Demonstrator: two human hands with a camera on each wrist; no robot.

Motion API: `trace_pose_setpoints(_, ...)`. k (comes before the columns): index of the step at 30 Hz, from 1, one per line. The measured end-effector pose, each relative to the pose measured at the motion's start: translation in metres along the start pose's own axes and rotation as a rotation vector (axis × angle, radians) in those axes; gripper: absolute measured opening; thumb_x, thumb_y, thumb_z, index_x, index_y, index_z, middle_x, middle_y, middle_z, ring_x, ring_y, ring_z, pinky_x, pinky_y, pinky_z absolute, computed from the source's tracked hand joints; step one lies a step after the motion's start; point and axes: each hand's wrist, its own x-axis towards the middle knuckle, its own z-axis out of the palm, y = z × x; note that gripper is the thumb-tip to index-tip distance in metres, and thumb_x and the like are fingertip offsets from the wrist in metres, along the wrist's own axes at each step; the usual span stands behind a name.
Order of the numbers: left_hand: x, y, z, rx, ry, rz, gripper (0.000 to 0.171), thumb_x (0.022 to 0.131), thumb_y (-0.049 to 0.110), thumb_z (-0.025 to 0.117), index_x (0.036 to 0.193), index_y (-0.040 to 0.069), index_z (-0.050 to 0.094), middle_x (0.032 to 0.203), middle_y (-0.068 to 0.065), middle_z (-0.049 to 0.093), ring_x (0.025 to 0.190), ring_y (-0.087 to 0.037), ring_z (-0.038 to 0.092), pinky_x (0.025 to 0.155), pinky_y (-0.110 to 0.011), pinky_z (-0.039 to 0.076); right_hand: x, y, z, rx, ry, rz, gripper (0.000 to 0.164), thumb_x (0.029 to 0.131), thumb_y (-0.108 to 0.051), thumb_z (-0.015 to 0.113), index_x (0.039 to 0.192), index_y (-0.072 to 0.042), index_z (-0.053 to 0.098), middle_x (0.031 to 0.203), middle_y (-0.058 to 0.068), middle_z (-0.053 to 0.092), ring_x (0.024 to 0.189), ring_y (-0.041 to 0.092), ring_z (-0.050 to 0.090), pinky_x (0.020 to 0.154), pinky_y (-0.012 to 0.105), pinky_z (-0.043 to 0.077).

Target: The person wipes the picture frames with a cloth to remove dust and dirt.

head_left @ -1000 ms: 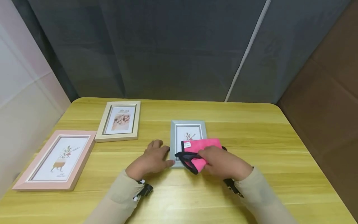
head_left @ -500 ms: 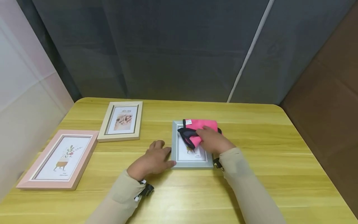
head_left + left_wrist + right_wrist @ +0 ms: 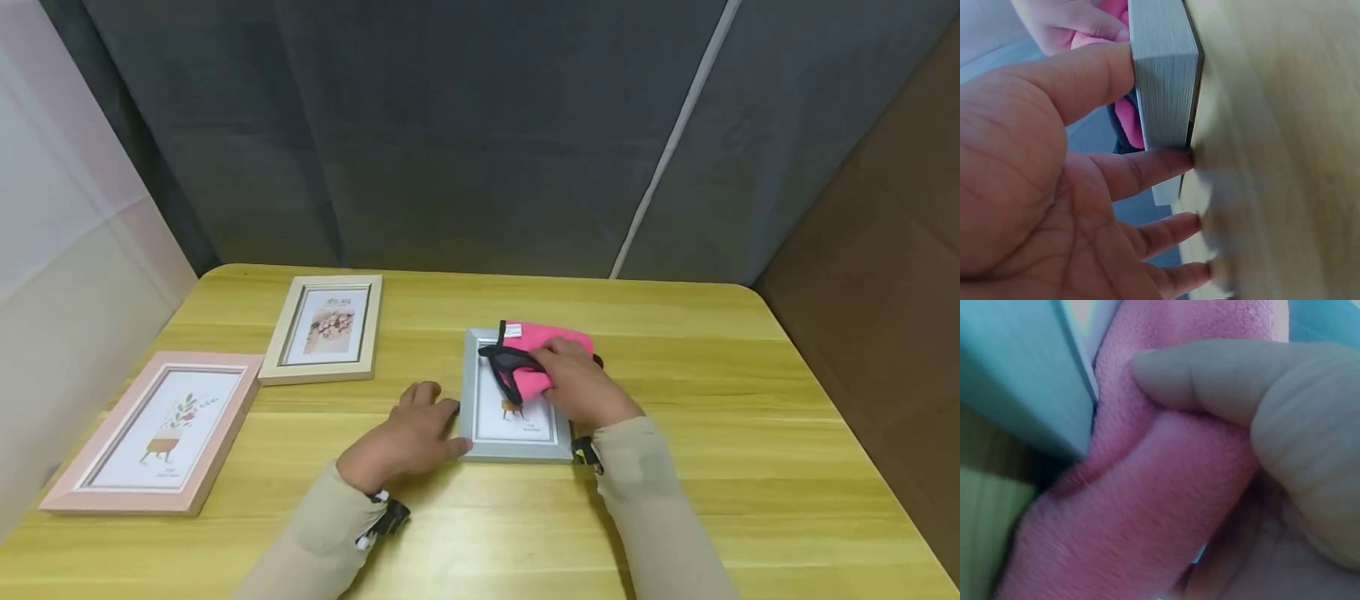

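Observation:
A grey-blue picture frame [image 3: 525,448] lies face up on the table in the head view. My right hand [image 3: 588,387] grips a folded pink cloth [image 3: 540,335] with black trim on the frame's upper right part. The cloth covers much of the picture; in the right wrist view the thumb presses into its pink fleece [image 3: 1104,531] by the frame's edge. My left hand [image 3: 401,437] rests at the lower left corner. Its thumb touches that corner and the extended index finger lies against the frame's side [image 3: 1166,94] in the left wrist view.
Two more picture frames lie to the left: a pink one [image 3: 120,502] nearer me and a cream one [image 3: 315,373] behind it, close together. The wooden table [image 3: 712,467] ends at dark cloth [image 3: 465,167] at the back. A brown panel [image 3: 877,275] stands at the right.
The right hand has moved the pink cloth away from me, from the frame's lower right to its upper right, then shifted slightly right. My left hand has stayed at the frame's corner.

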Motion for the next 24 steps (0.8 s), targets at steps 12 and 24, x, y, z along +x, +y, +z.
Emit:
trace_pose_setpoints(12,-0.008,0.016,0.005,0.008,-0.076,0.034,0.063,0.093,0.033,0.070,0.134,-0.012,0.051,0.152,-0.036,0.027,0.142,-0.054,0.019,0.104,-0.072,0.027,-0.002,0.014,-0.011,0.007,0.103,0.156,0.045,0.092,-0.005,0.066,0.137,-0.003,0.058,0.130,0.021,0.056,0.118,0.039,0.050,0.105,0.054,0.040)
trace_pose_setpoints(24,-0.016,0.009,0.015,-0.080,-0.047,0.080,0.063,0.093,0.035,0.070,0.134,-0.008,0.051,0.155,-0.035,0.020,0.144,-0.054,0.012,0.105,-0.076,0.016,0.003,-0.020,0.006,-0.137,0.105,0.095,0.042,0.092,-0.005,0.065,0.134,-0.007,0.063,0.144,0.019,0.050,0.129,0.040,0.048,0.106,0.053,0.041)
